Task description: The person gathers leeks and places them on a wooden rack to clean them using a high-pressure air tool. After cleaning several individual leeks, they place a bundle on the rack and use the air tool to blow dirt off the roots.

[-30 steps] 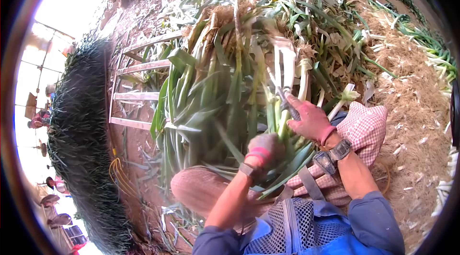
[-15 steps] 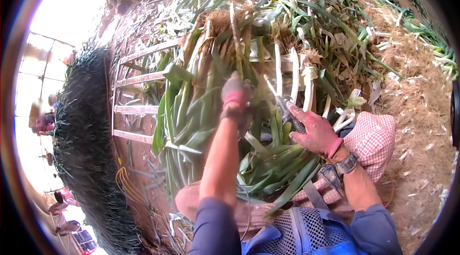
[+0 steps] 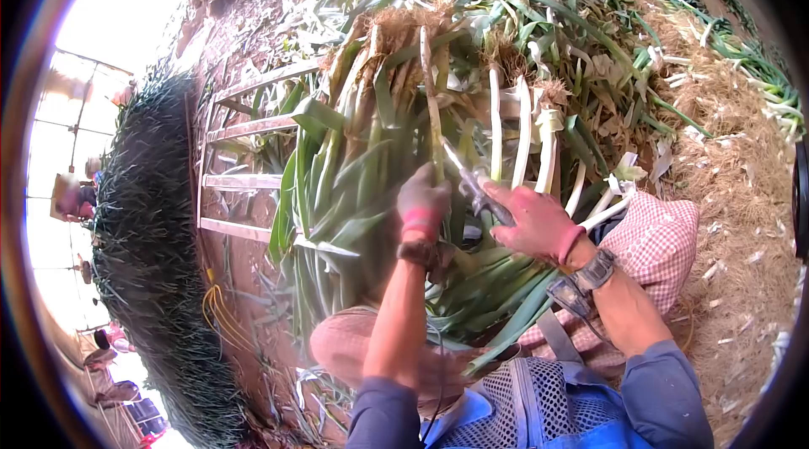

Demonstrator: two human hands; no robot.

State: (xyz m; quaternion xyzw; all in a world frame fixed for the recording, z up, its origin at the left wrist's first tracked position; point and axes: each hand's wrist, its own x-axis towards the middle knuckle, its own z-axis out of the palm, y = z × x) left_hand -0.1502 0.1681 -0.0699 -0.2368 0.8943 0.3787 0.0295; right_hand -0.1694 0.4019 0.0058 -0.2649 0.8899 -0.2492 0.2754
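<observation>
Gloved in grey and pink, my left hand (image 3: 424, 203) is closed around a long green onion (image 3: 431, 99) just below its stalk. The stalk points away from me, roots at the far end. My right hand (image 3: 539, 223) grips a slim tool (image 3: 479, 196) with a dark handle and a narrow pale tip, angled toward the held stalk. Unpeeled green onions (image 3: 341, 141) lie in a bunch left of my left hand. Beyond my right hand rest several white peeled stalks (image 3: 522, 133). Green leaves (image 3: 480, 301) spread over my lap below both hands.
A slatted frame (image 3: 244, 182) stands at the left, partly under the onions. Behind it is a tall stack of dark green leaves (image 3: 143, 238). A yellow cord (image 3: 221, 314) lies nearby. Peelings (image 3: 573, 19) heap up at the back, and root scraps (image 3: 742, 221) cover the right ground.
My left hand has moved slightly down and right with the onion. The tool in my right hand has swung left, bringing its tip closer to the held stalk.
</observation>
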